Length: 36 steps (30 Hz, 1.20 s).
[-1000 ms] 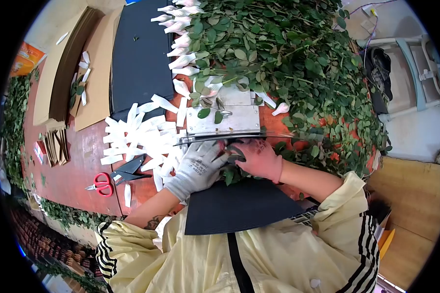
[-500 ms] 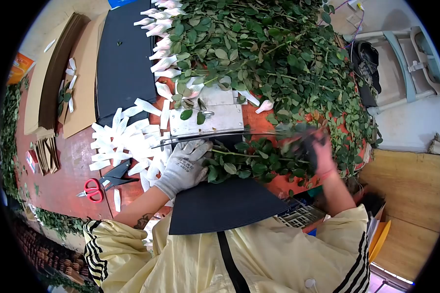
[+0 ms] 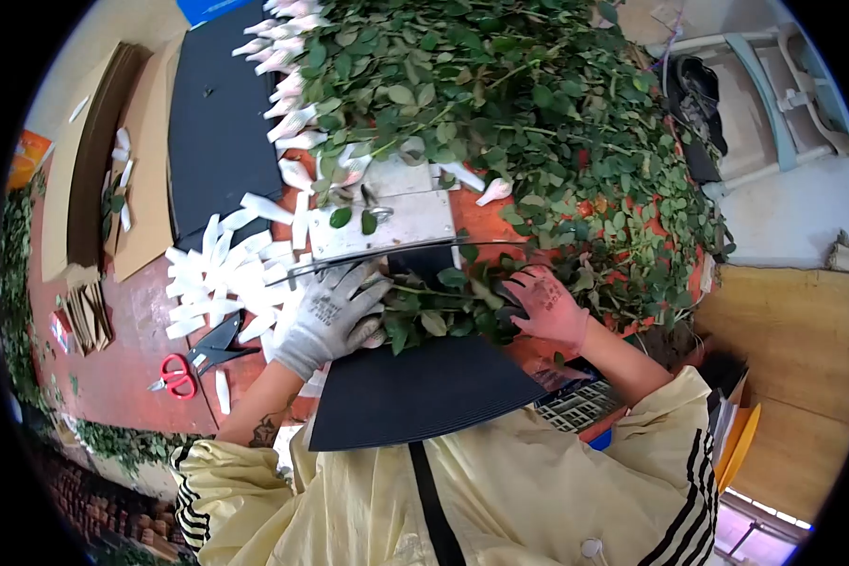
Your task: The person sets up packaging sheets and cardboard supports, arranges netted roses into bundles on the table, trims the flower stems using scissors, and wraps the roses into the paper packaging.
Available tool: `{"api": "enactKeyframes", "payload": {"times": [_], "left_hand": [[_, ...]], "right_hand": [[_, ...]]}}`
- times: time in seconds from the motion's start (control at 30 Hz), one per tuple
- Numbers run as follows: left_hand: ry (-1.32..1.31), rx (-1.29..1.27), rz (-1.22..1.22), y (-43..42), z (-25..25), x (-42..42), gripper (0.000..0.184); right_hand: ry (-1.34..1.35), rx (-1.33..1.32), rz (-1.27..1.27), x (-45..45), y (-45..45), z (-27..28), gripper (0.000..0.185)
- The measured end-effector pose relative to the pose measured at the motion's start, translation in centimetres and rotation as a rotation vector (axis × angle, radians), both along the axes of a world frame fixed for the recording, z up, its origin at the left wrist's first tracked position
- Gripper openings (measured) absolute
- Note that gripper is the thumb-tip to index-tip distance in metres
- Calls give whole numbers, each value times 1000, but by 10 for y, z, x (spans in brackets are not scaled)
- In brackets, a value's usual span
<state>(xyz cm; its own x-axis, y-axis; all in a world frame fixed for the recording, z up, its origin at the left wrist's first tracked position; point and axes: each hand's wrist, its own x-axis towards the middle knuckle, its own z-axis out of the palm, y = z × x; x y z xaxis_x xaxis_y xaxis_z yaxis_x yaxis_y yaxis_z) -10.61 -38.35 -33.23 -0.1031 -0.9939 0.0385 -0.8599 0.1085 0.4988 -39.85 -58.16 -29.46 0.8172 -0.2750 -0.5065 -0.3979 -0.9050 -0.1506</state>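
My left hand point(image 3: 328, 316), in a whitish work glove, lies with its fingers spread beside the metal plate point(image 3: 382, 226). Under its edge a netted flower bud point(image 3: 375, 337) partly shows. Leafy rose stems point(image 3: 434, 307) run from there to the right. My right hand point(image 3: 549, 307), in a pink glove with a dark palm, is closed around the leafy stems' right part; its fingertips are partly hidden. A thin dark bar point(image 3: 387, 249) crosses the plate just above both hands. Below them, a stack of black sheets point(image 3: 424, 391) rests against my body.
White net sleeves point(image 3: 222, 274) lie heaped left of the plate, with red-handled scissors point(image 3: 174, 375) nearby. A big pile of leafy stems point(image 3: 500, 104) with netted buds point(image 3: 288, 85) covers the back. Cardboard point(image 3: 151, 160) and black boards point(image 3: 219, 123) stand left; a chair point(image 3: 759, 113) is at right.
My right hand has moved left, toward my left hand, along the leafy stems and is no longer blurred. My left hand stays by the plate. The whole view has shifted slightly.
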Motion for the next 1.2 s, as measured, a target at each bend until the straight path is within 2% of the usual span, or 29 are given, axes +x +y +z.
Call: {"api": "enactKeyframes", "payload": {"times": [0.17, 0.23, 0.27, 0.3, 0.43, 0.5, 0.53, 0.57, 0.67, 0.73, 0.77, 0.8, 0.83, 0.9, 0.93, 1.0, 1.13, 1.2], "left_hand": [[12, -7, -18, -4, 2, -2, 52], [-11, -19, -29, 0, 3, -3, 54], [1, -70, -7, 2, 4, -4, 55], [13, -122, 19, 3, 5, -4, 55], [83, -71, 78, 5, 5, -2, 57], [-14, -71, 62, 5, -2, -3, 57], [-4, -12, 75, 4, 9, -3, 57], [-20, -38, 93, 7, 10, 0, 55], [122, -131, 122, 27, 17, 17, 48], [157, -53, 236, 45, 23, 30, 38], [173, -21, 283, 52, 19, 34, 35], [165, 51, 323, 55, 14, 35, 27], [165, 67, 321, 55, 12, 32, 27], [150, 58, 212, 49, 10, 22, 23], [131, 30, 197, 45, 11, 19, 24], [103, 14, 218, 44, 1, 24, 24], [76, 48, 255, 45, -6, 27, 25], [45, 62, 224, 41, 1, 29, 29]], "right_hand": [[-108, -76, -106, 0, -4, 31, 48], [-109, -296, 138, 5, -2, 45, 42], [-242, -382, 198, 11, -3, 52, 42], [-241, -382, 194, 13, -10, 48, 42], [-228, -279, 207, 31, -45, 20, 39], [41, -431, 207, 43, -54, 2, 32], [-531, -594, 315, 17, -66, -40, 22], [-267, -1026, 577, 2, -79, -71, 21], [-228, -787, 302, 20, -34, -7, 33], [-245, -799, 118, 39, 14, 63, 37], [-258, -781, 130, 56, 22, 80, 37], [-201, -416, 208, 68, 30, 92, 40], [-135, -50, 274, 73, 38, 96, 44], [-309, -61, 484, 73, 47, 36, 50], [-310, -61, 481, 85, 51, 30, 50], [-22, 15, 306, 114, 59, 22, 55], [67, 84, 398, 129, 68, 16, 60], [168, 104, 371, 143, 63, 19, 53]]}}
